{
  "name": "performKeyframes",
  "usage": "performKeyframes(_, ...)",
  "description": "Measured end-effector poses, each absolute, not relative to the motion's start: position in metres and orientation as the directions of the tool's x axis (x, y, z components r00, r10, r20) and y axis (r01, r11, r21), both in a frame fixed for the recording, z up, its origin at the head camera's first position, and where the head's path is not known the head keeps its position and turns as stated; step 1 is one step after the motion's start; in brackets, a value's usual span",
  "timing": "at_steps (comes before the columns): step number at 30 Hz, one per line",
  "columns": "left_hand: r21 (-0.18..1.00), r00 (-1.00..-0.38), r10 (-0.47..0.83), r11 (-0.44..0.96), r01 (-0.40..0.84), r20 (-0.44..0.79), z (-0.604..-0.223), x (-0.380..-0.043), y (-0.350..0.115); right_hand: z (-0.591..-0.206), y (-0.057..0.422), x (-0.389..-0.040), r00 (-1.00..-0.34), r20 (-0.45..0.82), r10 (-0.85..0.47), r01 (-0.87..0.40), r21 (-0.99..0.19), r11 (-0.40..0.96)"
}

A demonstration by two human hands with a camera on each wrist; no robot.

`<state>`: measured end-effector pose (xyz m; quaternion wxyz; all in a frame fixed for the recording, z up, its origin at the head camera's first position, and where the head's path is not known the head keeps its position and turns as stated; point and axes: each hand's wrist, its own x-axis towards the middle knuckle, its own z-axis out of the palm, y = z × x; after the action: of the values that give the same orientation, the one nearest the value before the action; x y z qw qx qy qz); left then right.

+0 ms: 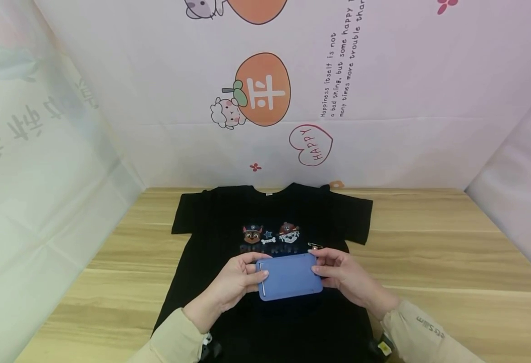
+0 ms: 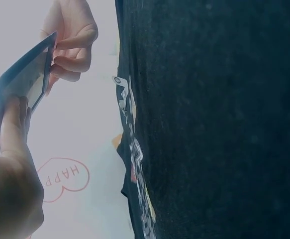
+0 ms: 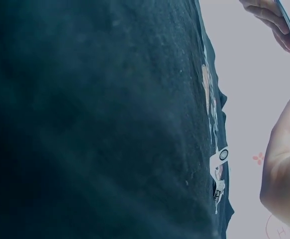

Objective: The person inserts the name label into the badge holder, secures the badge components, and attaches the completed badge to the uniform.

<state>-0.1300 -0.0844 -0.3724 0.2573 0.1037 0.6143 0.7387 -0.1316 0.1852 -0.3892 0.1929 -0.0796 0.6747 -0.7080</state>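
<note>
A blue card holder (image 1: 288, 276) is held up above a black T-shirt (image 1: 274, 322) that lies spread on the table. My left hand (image 1: 235, 277) pinches its left end, thumb on the near face. At the opposite end my right hand (image 1: 342, 272) pinches it the same way. In the left wrist view the holder's other face (image 2: 30, 79) shows a paler, window-like area. Just beyond my right fingers, a badge clip with a pin (image 1: 315, 246) lies on the shirt; its strap with a round snap (image 3: 223, 155) stands out in the right wrist view.
Printed cartoon dogs (image 1: 270, 234) decorate the shirt's chest. Bare wood tabletop (image 1: 433, 252) extends on both sides of the shirt. A white printed cloth (image 1: 397, 101) hangs behind the table, and pale sheets (image 1: 29, 176) hang at the sides.
</note>
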Motion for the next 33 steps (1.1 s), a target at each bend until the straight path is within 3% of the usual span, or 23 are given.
performKeyframes(23,0.969,-0.855,0.488,-0.066,-0.239,-0.178,-0.375,-0.132,-0.091,-0.39,0.174,-0.131,-0.921,-0.148,-0.36,0.157,-0.988,0.003)
performKeyframes(33,0.964,-0.849,0.505,-0.111,-0.242,-0.155,-0.372,-0.137,-0.097,-0.384,0.173,-0.139,-0.911,-0.125,-0.394,0.123,-0.992,0.029)
